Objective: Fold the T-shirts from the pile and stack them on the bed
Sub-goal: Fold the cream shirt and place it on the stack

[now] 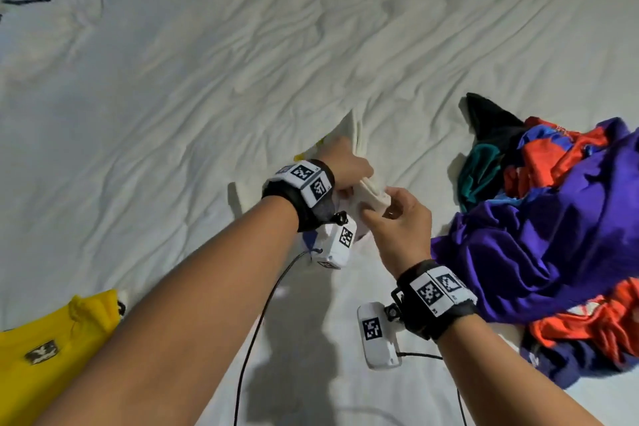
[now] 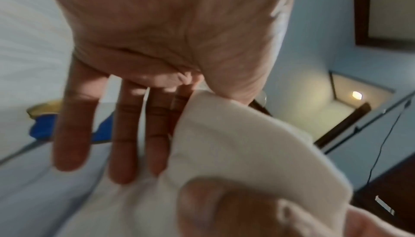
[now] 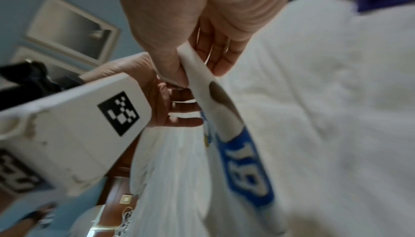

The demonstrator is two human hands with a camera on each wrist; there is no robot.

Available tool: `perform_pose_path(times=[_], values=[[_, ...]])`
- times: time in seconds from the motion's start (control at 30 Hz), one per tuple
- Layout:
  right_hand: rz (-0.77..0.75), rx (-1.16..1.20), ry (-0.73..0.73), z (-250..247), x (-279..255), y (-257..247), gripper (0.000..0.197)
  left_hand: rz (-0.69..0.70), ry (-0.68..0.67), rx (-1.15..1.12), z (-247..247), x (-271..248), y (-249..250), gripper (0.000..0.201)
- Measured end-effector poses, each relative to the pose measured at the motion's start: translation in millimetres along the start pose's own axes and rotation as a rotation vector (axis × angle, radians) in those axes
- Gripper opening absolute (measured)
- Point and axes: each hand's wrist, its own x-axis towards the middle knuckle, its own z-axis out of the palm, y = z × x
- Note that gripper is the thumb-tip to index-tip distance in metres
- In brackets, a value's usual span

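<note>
at the centre of the frame, both hands hold one white cotton t-shirt with a blue number patch (image 3: 247, 166) above the bed (image 1: 207, 79): the right hand (image 1: 397, 228) pinches its hem, the left hand (image 1: 349, 166) clamps a fold under the thumb, likely to find an edge before laying it flat. the heap of purple, orange and teal shirts (image 1: 553, 235) waits at right.

Pile (image 1: 553, 235) cut off at rt edge

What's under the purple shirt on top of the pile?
Beneath the purple shirt show orange-red garments, something navy, and teal and black pieces behind it. How many shirts lie underneath is hidden.
</note>
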Motion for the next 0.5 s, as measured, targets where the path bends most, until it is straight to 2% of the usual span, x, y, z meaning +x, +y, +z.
perform_pose_path(times=[0.1,0.2,0.27,0.37,0.5], values=[[-0.236,0.015,0.098,4.1,1.3,-47.8,0.034,0.107,0.034,-0.313,-33.8,-16.4,10.2,0.015],[-0.612,-0.068,0.139,11.5,-3.1,-91.4,0.032,0.19,0.04,-0.614,-66.3,-36.4,13.0,0.009],[-0.811,-0.197,0.143,21.7,-7.3,-101.6,0.03,0.202,0.016,-0.77,-77.3,-46.8,1.9,0.012],[-0.956,-0.408,0.072,40.2,-19.5,-76.5,0.033,0.115,-0.01,-0.822,-71.8,-51.0,-40.2,0.004],[-0.941,-0.695,-0.165,61.3,-51.6,3.5,0.036,-0.175,-0.051,-0.672,-27.6,-48.6,-130.3,0.011]])
